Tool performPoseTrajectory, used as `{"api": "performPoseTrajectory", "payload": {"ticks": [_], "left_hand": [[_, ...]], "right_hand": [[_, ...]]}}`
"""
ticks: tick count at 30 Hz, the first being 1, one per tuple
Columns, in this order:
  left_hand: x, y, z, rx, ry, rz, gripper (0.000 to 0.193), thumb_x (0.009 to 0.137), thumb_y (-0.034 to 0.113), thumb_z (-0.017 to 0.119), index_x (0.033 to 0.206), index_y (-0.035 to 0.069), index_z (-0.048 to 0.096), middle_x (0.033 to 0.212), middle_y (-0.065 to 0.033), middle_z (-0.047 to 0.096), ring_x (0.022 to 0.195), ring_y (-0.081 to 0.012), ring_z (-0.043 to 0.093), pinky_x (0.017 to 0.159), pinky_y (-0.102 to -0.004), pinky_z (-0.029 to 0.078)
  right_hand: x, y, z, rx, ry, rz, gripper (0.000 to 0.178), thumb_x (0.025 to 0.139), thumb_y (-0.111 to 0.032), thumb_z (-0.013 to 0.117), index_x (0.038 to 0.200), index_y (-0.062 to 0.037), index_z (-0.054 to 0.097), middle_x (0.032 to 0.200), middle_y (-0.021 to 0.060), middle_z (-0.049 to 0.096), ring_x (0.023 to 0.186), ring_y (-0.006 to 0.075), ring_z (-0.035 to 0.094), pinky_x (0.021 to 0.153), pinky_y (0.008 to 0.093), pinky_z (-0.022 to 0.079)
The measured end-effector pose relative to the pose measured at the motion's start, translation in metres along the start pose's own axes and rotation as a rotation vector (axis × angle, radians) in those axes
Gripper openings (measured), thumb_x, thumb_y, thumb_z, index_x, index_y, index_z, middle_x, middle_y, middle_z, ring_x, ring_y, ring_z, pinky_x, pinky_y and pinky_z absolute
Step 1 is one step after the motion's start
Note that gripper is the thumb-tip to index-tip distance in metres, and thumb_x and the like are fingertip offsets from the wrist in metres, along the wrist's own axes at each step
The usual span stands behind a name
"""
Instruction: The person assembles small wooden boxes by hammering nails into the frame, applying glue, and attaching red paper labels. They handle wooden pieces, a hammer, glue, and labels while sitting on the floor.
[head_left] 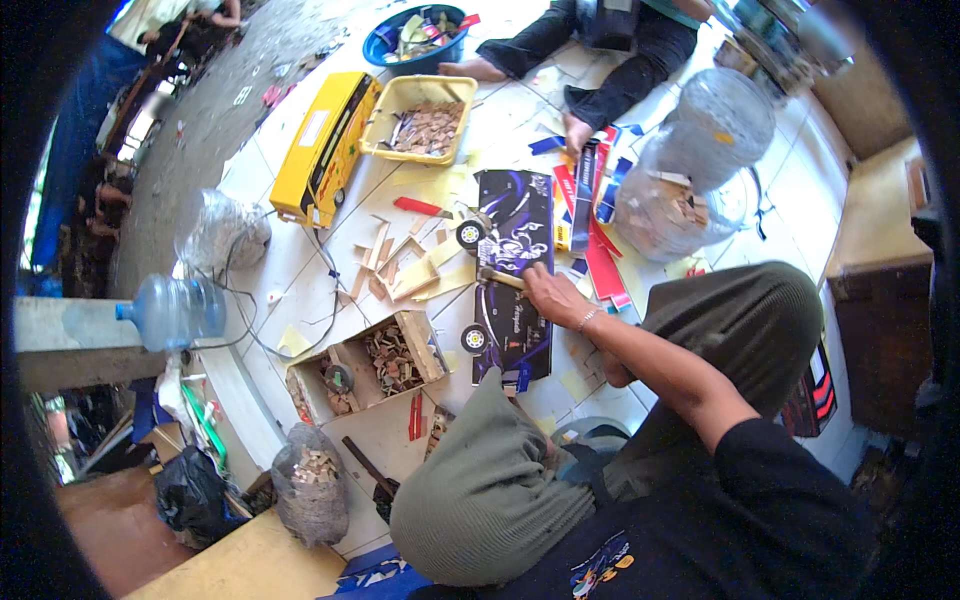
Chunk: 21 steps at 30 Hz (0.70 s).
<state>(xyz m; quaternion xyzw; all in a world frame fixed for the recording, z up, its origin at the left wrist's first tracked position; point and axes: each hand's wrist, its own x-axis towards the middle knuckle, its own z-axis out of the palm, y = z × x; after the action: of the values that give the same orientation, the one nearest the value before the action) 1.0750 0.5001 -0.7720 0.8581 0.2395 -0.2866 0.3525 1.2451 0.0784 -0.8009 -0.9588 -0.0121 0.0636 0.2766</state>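
Observation:
My right hand (pixel 550 296) is closed around the pale wooden handle of what looks like a small hammer (pixel 503 278). Its dark head rests over a black toy bus body (pixel 515 335) with purple and white graphics, which lies on its side on the tiled floor. Two toy wheels (pixel 474 338) show along the left edge of this body. My left hand does not show. Beside the upper wheel lies a red-handled tool (pixel 420 207). Thin wooden pieces (pixel 415 272) are scattered left of the body.
A wooden box (pixel 437 345) of small offcuts stands nearby. Beyond are a yellow toy bus (pixel 325 150), a yellow basin (pixel 467 120) and a blue tub (pixel 372 46). Another person's foot (pixel 577 133) is by printed strips (pixel 606 275); full plastic bags (pixel 650 215) stand right.

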Motion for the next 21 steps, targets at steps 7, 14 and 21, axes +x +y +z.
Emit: {"api": "performPoseTrajectory", "payload": {"ticks": [7, 14, 21], "left_hand": [[0.033, 0.009, 0.067, -0.314, 0.026, -0.064, 0.075, 0.087, 0.072, 0.046, 0.112, 0.002, 0.057, 0.096, -0.0165, 0.064, 0.087, -0.0295, 0.067, 0.075, -0.0452, 0.054], [0.081, 0.079, 0.108, -0.744, -0.377, -0.166, 0.084, 0.089, 0.077, 0.034, 0.125, 0.002, 0.051, 0.115, -0.0205, 0.059, 0.099, -0.0326, 0.064, 0.081, -0.0458, 0.054], [0.114, 0.101, 0.115, -1.029, -1.036, -0.568, 0.075, 0.093, 0.074, 0.034, 0.136, 0.016, 0.051, 0.112, -0.0138, 0.066, 0.088, -0.0291, 0.067, 0.078, -0.0395, 0.057]], "right_hand": [[0.062, 0.017, -0.039, 0.206, 0.351, 0.164, 0.03, 0.096, -0.029, 0.059, 0.109, -0.0047, 0.049, 0.086, 0.0258, 0.064, 0.081, 0.0458, 0.064, 0.068, 0.051, 0.048], [0.236, 0.071, -0.082, -0.231, 0.293, 0.235, 0.044, 0.095, -0.047, 0.054, 0.094, -0.0044, 0.068, 0.087, 0.0229, 0.068, 0.084, 0.0429, 0.066, 0.072, 0.0507, 0.052], [0.324, 0.107, -0.062, -0.154, -0.336, 0.337, 0.059, 0.091, -0.059, 0.051, 0.092, -0.0051, 0.074, 0.087, 0.0195, 0.072, 0.078, 0.0401, 0.069, 0.068, 0.0452, 0.053]]}}
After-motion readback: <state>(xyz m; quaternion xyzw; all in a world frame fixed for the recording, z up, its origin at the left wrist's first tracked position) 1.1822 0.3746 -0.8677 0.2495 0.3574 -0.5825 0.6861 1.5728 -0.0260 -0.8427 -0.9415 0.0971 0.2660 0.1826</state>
